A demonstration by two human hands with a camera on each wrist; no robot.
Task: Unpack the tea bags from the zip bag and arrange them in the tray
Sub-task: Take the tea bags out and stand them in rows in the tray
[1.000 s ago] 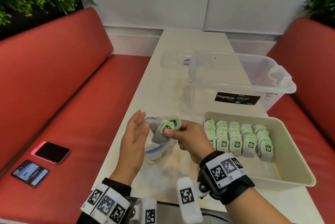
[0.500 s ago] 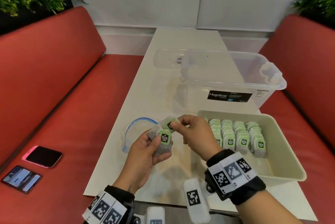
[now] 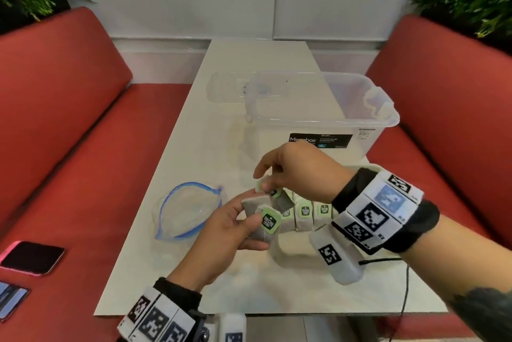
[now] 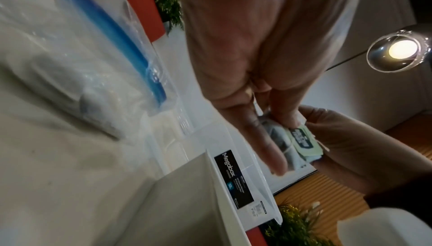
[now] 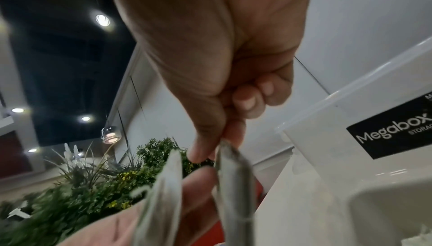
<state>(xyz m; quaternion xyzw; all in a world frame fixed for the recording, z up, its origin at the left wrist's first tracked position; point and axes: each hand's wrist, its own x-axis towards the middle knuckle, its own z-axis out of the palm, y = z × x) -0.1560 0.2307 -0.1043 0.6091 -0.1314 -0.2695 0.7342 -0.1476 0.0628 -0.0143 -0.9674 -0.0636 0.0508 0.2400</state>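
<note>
My left hand (image 3: 249, 218) holds a small bunch of grey tea bags (image 3: 256, 207) with a green tag (image 3: 270, 221) facing up, just left of the beige tray (image 3: 293, 242). Thumb and forefinger of my right hand (image 3: 266, 182) pinch a single tea bag (image 3: 284, 201) by its top, over the tray's left edge. In the right wrist view that tea bag (image 5: 233, 176) hangs beside the left hand's bunch (image 5: 163, 185). Rows of upright tea bags (image 3: 304, 213) stand in the tray, partly hidden by my right arm. The zip bag (image 3: 188, 208) lies open on the table, left of both hands.
A clear Megabox storage box (image 3: 318, 109) stands behind the tray, its lid (image 3: 230, 86) lying to its left. Two phones (image 3: 30, 257) lie on the red bench at left. A black cable (image 3: 404, 286) runs off the table's front right.
My left hand has taken the bunch of tea bags. My right hand has pulled one bag off it and moved right, over the tray. The zip bag now lies free on the table.
</note>
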